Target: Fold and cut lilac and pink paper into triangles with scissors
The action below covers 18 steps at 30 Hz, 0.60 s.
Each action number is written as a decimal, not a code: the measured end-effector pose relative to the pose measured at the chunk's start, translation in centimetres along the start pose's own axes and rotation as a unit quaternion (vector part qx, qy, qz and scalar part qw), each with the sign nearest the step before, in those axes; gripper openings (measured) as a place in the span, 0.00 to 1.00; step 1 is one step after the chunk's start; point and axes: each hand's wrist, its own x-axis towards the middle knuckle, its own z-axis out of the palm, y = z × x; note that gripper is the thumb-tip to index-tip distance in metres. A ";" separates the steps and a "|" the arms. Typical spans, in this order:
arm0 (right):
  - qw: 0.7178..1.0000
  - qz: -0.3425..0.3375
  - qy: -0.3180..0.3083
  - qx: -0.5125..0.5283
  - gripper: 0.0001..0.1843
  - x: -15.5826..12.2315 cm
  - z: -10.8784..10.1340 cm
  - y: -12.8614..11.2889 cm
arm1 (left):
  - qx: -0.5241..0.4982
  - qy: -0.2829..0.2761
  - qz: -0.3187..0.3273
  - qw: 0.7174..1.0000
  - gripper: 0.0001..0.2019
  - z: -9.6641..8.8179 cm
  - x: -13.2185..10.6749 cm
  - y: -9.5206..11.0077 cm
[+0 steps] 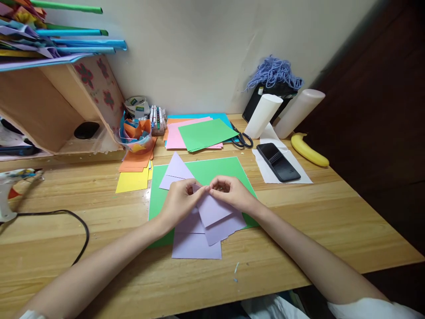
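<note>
Right now both hands meet over the middle of the bench (285, 248), and a folded purple paper (214, 212) lies just under the fingertips. The left hand (179, 199) pinches its far edge between thumb and forefinger; the right hand (237, 192) pinches close beside, the two sets of fingers almost touching. From that pinch the paper spreads toward the bench's near edge, slanting right, its long axis running that way too; a flap lies over a layer with a ragged near edge. Beneath it, a creased purple sheet (196, 246) overhangs the near edge of a green sheet (215, 166). Another purple piece (175, 165) points its tip at the bench's far edge, just beyond the left hand. Plain wood shows between the green sheet and a black cable (86, 235) leftward, also along the near edge. Rightward, well apart, a phone (278, 162) rests on white paper (262, 170).
</note>
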 end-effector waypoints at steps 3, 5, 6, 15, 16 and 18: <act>1.000 0.003 -0.004 0.000 0.08 0.1 0.1 0.2 | 0.016 0.017 0.017 1.000 0.15 0.1 -0.2 0.0; 1.000 0.005 -0.005 0.000 0.07 0.2 -0.2 0.3 | 0.017 0.030 0.016 0.999 0.15 -0.2 0.1 0.2; 1.000 0.007 -0.005 0.000 0.07 0.3 -0.5 0.4 | 0.017 0.040 0.013 0.999 0.16 -0.3 0.3 0.2; 0.999 0.038 -0.001 0.000 0.11 1.1 -3.1 1.4 | -0.003 0.112 -0.021 0.994 0.18 -2.1 2.0 0.0; 0.999 0.040 -0.002 -0.004 0.11 1.2 -3.5 1.4 | -0.005 0.118 -0.021 0.993 0.18 -2.2 2.1 -0.1; 0.999 0.043 -0.002 -0.013 0.11 1.2 -4.2 1.6 | -0.006 0.129 -0.023 0.991 0.19 -2.5 2.4 -0.4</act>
